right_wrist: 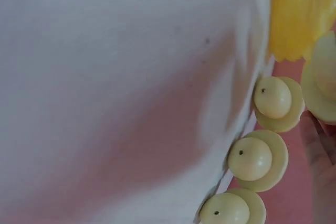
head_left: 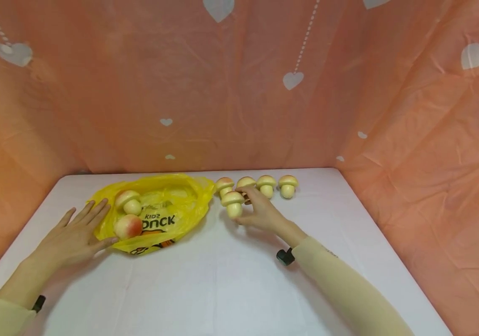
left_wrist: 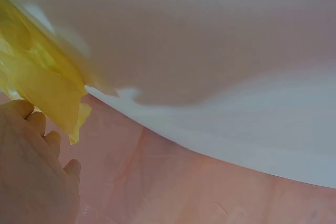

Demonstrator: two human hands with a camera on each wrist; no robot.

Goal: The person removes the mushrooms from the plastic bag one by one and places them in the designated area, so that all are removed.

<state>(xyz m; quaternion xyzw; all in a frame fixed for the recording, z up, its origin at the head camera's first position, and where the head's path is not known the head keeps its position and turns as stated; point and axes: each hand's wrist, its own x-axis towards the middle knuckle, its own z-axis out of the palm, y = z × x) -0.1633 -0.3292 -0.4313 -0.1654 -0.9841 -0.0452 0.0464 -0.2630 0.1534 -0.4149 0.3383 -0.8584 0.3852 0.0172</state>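
My right hand (head_left: 264, 215) pinches a cream toy mushroom (head_left: 234, 209) between thumb and fingers, just right of a yellow plastic bag (head_left: 195, 212). The same mushroom (right_wrist: 321, 85) shows at the right edge of the right wrist view. Inside the bag's open mouth lie two more: a mushroom on its side (head_left: 132, 206) and one with its reddish cap showing (head_left: 128, 227). My left hand (head_left: 73, 237) lies at the bag's left rim, fingers extended and spread. In the left wrist view, the fingers of that hand (left_wrist: 34, 166) are beside the bag (left_wrist: 50, 77).
Several similar mushrooms stand in a row near the table's back edge, the rightmost mushroom (head_left: 287, 186) a little apart. The white table (head_left: 222, 289) ends at an orange curtain (head_left: 239, 116) with pale hearts behind and at the sides.
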